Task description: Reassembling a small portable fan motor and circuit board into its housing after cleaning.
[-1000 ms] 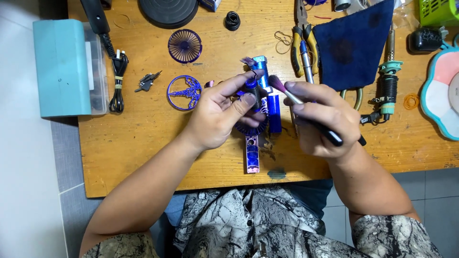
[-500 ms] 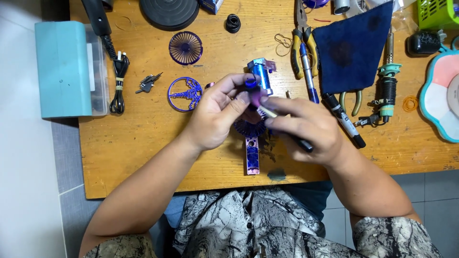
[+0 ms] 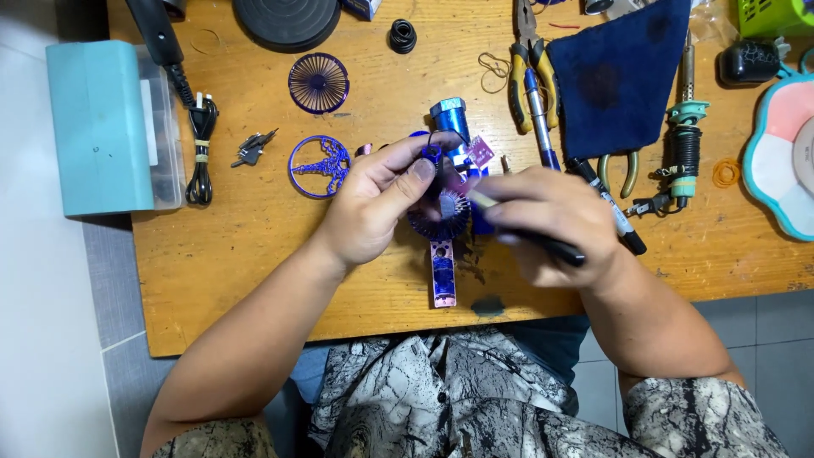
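While the left hand (image 3: 373, 203) pinches the small purple fan (image 3: 441, 212) just above the tabletop (image 3: 254, 254), the right hand (image 3: 551, 222), fingers closed round a dark pen-like tool (image 3: 543, 242), seemingly probes its hub, which demands a steady, careful touch.

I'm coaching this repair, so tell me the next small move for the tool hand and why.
Probably ease the thin tool tip a little further into the small purple fan head. The right hand already has the tip pointing at the fan head, and the left hand has a grip on the part, so it looks steadied.
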